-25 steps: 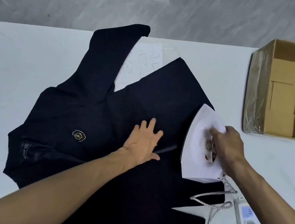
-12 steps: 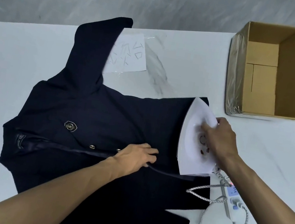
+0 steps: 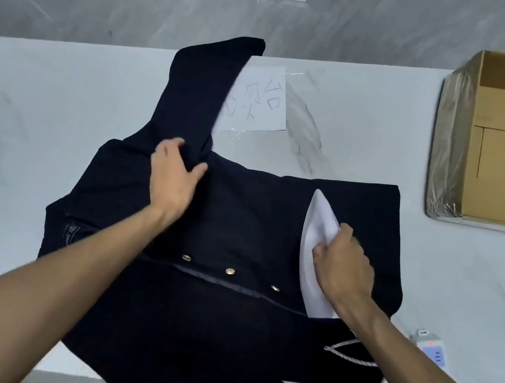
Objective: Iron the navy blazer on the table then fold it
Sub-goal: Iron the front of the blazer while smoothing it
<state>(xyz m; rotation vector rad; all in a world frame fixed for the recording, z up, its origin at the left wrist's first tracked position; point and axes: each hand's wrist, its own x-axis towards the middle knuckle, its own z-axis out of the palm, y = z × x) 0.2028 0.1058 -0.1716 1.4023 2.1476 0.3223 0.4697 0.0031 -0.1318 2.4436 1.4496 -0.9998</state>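
The navy blazer (image 3: 239,222) lies front up on the white table (image 3: 36,126), collar to the left, three gold buttons along its front edge. One sleeve (image 3: 202,88) stretches toward the far table edge. My left hand (image 3: 174,177) lies on the blazer where that sleeve joins the body, fingers curled into the cloth there. My right hand (image 3: 344,268) grips the handle of the white iron (image 3: 317,236), which stands on the blazer's right part, tip pointing away from me.
An open cardboard box (image 3: 503,141) stands at the table's far right. A sheet of paper with writing (image 3: 256,104) lies under the sleeve's edge. The iron's braided cord (image 3: 350,354) runs to a power strip (image 3: 432,351) at the near right.
My left hand has gone from the blazer's front edge up and left to the sleeve's base. The iron has shifted a little toward the hem. The head view has moved closer.
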